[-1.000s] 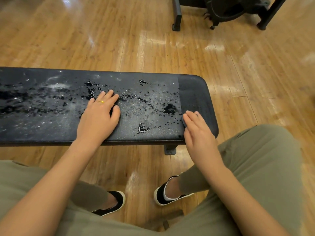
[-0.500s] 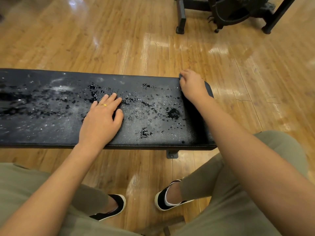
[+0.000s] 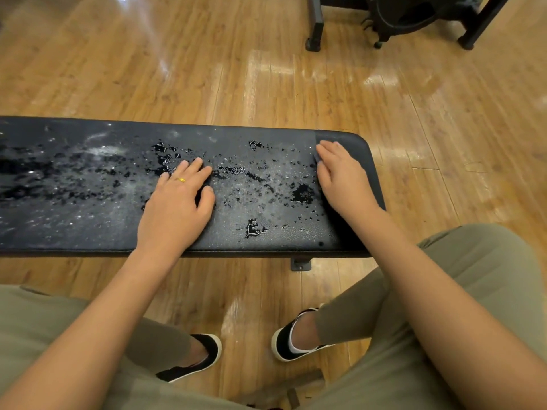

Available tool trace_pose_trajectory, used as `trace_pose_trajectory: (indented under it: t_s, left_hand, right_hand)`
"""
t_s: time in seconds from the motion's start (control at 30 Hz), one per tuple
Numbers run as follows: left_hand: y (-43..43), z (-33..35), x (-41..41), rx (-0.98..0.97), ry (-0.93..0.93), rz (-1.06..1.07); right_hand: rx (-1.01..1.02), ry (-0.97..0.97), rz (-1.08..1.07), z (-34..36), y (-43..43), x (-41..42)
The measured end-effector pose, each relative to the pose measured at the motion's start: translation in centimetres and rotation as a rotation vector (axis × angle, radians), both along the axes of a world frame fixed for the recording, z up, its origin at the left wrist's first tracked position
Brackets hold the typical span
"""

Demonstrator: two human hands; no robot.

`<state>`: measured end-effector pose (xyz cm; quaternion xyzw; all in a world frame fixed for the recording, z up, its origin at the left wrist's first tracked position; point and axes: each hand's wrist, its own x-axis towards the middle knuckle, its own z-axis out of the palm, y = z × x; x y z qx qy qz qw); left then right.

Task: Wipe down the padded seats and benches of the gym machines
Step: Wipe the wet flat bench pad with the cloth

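While the fingers (image 3: 327, 152) of the right hand (image 3: 344, 182) are pressing straight and flat on the matte end of the bench pad (image 3: 74, 229), likely wiping, the left hand (image 3: 174, 208) is resting spread mid-pad among the droplets (image 3: 266, 184), probably bracing; no cloth is showing.

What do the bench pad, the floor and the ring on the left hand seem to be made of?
Bench pad: probably black vinyl or faux leather, with a pebbled grain; the liquid beads on it instead of soaking in.
Floor: wood or wood-look planks, glossy, with grain, seams and bright reflections.
Ring: yellow metal, perhaps gold; shiny.
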<state>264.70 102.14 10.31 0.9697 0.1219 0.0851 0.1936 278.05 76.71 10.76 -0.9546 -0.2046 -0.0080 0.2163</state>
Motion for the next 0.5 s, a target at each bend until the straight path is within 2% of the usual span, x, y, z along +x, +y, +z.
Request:
trace_pose_trajectory:
  t_s: [0.13,0.4,0.5]
  left_hand:
    - [0.0,0.0,0.0,0.006,0.004,-0.009]
    - [0.3,-0.2,0.0,0.013,-0.003,-0.011]
    - [0.3,-0.2,0.0,0.008,0.001,-0.014]
  right_hand:
    - [-0.002,-0.027,-0.043,0.2,1.0,1.3]
    - [0.042,-0.066,-0.035,-0.7,-2.0,-10.1]
    - [0.049,-0.059,-0.032,-0.7,-1.9,-8.9]
